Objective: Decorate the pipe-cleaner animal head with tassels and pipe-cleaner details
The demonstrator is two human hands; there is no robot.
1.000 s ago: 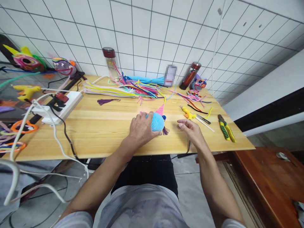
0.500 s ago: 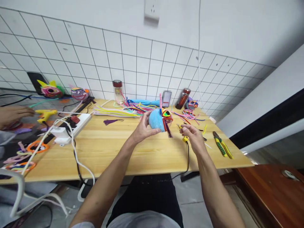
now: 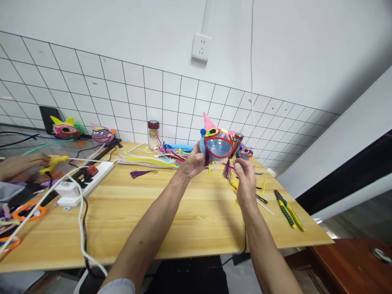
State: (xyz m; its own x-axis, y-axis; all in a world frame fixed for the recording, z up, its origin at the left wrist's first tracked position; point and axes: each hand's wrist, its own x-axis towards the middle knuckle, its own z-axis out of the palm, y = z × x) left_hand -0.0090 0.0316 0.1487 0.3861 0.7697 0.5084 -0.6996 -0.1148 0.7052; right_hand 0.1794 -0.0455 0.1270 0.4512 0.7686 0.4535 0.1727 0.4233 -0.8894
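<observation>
My left hand point(image 3: 196, 161) grips a decorated ball-shaped mask point(image 3: 219, 148) from its left side and holds it above the table. A clear front with a red rim faces me, topped by colourful eyes and a pink pointed ear. Purple tassels hang at both sides of it. Just right of the right tassel point(image 3: 227, 169) is my right hand point(image 3: 246, 177), its fingers bent loosely and a little apart, with nothing visible in them. Partly behind that hand, a yellow glue gun point(image 3: 234, 184) lies on the table.
Green-yellow pliers point(image 3: 289, 211) lie at the right. Pipe cleaners point(image 3: 147, 160), a purple tassel point(image 3: 141, 174) and a glass bottle point(image 3: 153, 134) are behind. At left stand a power strip point(image 3: 87, 183) with cables and finished masks point(image 3: 65, 128); a co-worker's hand point(image 3: 27, 165) holds another glue gun point(image 3: 55, 163).
The mask has turned so its clear front faces me, and it is held higher. My right hand has left the glue gun on the table and come up beside the mask. The view has tilted upward.
</observation>
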